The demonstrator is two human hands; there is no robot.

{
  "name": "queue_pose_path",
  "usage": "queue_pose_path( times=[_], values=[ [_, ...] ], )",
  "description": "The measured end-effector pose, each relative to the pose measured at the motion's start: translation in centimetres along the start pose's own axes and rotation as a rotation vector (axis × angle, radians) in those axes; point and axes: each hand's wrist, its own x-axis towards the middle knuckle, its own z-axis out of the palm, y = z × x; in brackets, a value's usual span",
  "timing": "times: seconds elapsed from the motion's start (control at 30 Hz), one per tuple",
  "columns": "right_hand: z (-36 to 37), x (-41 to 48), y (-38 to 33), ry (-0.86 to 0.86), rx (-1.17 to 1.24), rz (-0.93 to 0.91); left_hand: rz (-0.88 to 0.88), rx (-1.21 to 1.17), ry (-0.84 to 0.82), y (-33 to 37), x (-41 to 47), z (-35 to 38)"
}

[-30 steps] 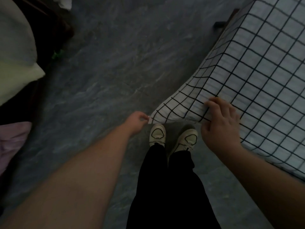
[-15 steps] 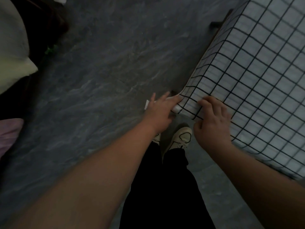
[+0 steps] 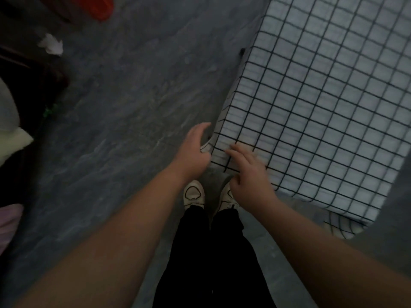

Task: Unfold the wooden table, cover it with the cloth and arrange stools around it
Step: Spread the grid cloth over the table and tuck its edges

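1. Cloth position. The white cloth with the black grid lies spread flat across the right and far part of the view. Its left and near edges hang down over the sides. The table beneath is hidden, apart from a small dark part that shows at the far left edge of the cloth.

2. Left hand. Your left hand reaches forward on a straight forearm to the near left corner of the cloth. Its fingers are extended, point far, and are only slightly curved. The thumb side touches the hanging corner fold. It grips nothing.

3. Right hand. Your right hand lies just right of the left hand, on the same corner. The fingers are bent and spread, with the tips on the top face of the cloth. The thumb sits at the near edge. The hand is blurred, so you cannot tell whether the cloth is pinched.

4. Stance. Your pale shoes stand on the grey floor, just near the corner, below black trousers.

5. Surroundings. A red object and a crumpled white scrap lie far left, well apart from the cloth.
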Motion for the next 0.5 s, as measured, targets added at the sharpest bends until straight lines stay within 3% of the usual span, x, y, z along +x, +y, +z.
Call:
queue_pose_path(
  times=[0.07, 0.2, 0.37, 0.5],
  values=[
    [-1.0, -0.4, 0.2, 0.084, 0.120, 0.021, 0.088, 0.004, 0.118, 2.6, -0.4, 1.0],
    [-2.8, -1.3, 1.9, 0.262, 0.047, 0.116, 0.159, 0.368, 0.023, 4.2, 0.3, 3.3],
    [-3.3, -2.4, 5.9, 0.175, -0.128, 0.334, 0.064, 0.414, 0.004, 3.8, 1.0, 3.9],
    [-3.3, -3.2, 7.7, 0.108, -0.124, 0.300, 0.033, 0.435, -0.008, 4.1, 1.2, 3.9]
  ],
)
